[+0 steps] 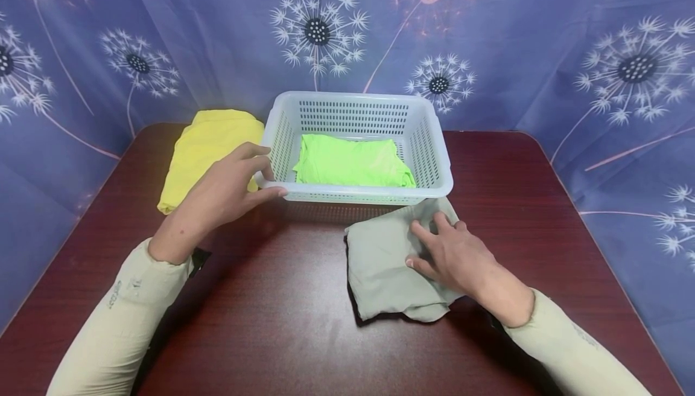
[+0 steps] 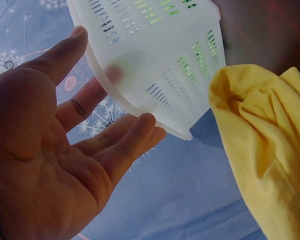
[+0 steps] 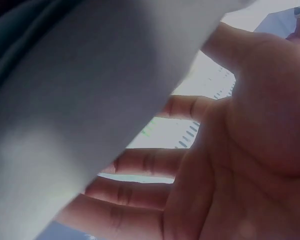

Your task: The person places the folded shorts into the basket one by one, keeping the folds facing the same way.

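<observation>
A white plastic basket [image 1: 369,192] with slotted walls stands at the back of the table, a folded lime-green cloth [image 1: 347,160] lying inside it. At its front left corner is my left hand [image 1: 233,182], fingers loosely bent over the rim and thumb by the front edge. The left wrist view shows one fingertip dimly through the basket wall [image 2: 140,65]. In front of the basket's right part lies a folded grey cloth [image 1: 377,269]. My right hand [image 1: 461,257] rests on it with spread fingers; grey fabric [image 3: 80,100] hides the fingertips in the right wrist view.
Left of the basket, a folded yellow cloth [image 1: 217,136] lies on the dark red wooden table [image 1: 260,323]. A blue curtain [image 1: 217,34] printed with dandelions hangs right behind the table and along both sides.
</observation>
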{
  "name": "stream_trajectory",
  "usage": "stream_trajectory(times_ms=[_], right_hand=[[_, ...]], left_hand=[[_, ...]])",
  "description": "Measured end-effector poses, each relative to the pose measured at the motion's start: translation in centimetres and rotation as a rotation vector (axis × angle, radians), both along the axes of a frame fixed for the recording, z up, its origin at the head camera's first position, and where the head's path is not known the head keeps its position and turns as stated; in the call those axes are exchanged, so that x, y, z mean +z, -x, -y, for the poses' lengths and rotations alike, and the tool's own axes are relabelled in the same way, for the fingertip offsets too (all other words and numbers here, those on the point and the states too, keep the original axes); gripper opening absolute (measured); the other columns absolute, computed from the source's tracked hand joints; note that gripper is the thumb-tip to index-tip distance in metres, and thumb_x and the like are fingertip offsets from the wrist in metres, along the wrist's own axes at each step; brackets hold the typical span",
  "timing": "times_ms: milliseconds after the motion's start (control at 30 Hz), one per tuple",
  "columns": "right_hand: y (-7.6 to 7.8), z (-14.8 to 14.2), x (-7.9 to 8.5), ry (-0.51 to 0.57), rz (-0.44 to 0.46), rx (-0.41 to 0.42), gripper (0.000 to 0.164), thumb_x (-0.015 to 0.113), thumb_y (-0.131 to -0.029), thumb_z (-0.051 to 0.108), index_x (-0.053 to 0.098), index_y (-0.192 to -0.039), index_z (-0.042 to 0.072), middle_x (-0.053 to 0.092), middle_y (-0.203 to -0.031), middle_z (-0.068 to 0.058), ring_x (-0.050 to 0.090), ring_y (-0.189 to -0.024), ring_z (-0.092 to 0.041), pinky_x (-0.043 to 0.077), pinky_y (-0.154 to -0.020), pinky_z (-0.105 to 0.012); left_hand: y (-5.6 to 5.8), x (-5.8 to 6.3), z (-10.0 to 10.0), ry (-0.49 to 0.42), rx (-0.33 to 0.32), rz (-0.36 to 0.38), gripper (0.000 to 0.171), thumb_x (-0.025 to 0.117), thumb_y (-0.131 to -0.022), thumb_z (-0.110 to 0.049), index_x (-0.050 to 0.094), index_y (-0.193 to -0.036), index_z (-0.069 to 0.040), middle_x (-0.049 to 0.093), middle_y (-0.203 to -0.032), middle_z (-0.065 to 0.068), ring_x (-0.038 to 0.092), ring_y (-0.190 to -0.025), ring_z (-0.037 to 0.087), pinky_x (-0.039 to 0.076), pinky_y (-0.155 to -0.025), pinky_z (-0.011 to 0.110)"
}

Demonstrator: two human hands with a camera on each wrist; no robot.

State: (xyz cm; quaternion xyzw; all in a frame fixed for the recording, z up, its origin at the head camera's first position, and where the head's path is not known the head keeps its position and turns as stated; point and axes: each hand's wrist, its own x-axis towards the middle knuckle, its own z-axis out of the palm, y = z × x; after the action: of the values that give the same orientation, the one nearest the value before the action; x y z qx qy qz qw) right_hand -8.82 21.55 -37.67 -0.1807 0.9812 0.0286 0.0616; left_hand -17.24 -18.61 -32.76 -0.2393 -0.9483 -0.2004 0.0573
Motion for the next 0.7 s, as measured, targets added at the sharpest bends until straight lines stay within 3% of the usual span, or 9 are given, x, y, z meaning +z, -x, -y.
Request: stream_trajectory(times_ms=[700], right_hand=[[-0.2, 2.3, -0.5, -0.034, -0.103, 0.071, 0.058, 0.070, -0.097, 0.059, 0.047, -0.127, 0.015, 0.048, -0.101, -0.019, 0.060, -0.066, -0.040, 0.056, -0.052, -0.047]], left_hand=[[0.1, 0.0, 0.1, 0.009, 0.007, 0.009, 0.027, 0.084, -0.093, -0.035, 0.067, -0.090, -0.015, 0.055, -0.149, 0.014, 0.064, -0.120, 0.038, 0.054, -0.090, 0.051]])
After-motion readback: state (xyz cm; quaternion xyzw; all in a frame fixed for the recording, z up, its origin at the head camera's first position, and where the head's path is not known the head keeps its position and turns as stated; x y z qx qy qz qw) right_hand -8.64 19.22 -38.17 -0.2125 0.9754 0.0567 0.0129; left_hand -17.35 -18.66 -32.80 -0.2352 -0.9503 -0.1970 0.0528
